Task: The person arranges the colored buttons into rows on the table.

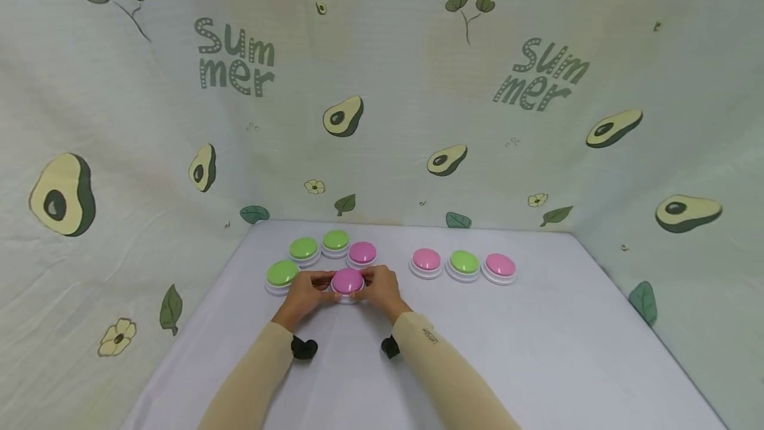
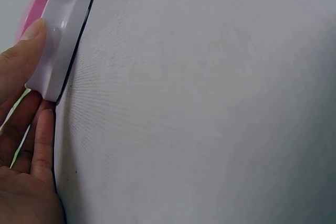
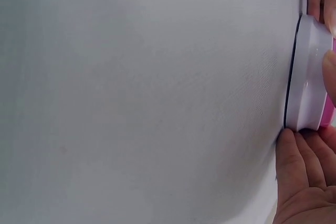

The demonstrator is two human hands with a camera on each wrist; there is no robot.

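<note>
A round push button [image 1: 347, 281] with a pink dome and white base sits on the white tabletop, between both hands. My left hand [image 1: 304, 298] grips its left side, thumb on the near edge of the base and fingers along the side. From the right, my right hand [image 1: 382, 290] holds it the same way. In the left wrist view the white base [image 2: 68, 35] appears at the upper left, touched by the thumb. The right wrist view shows the base [image 3: 307, 77] at the right edge, its underside apparently resting on the table.
Left of and behind the hands stand three green buttons [image 1: 282, 273] and another pink button [image 1: 362, 253]. To the right is a row: a pink button [image 1: 426, 259], a green button [image 1: 464, 262] and a pink button [image 1: 500, 265]. A printed cloth [image 1: 382, 85] hangs around the table.
</note>
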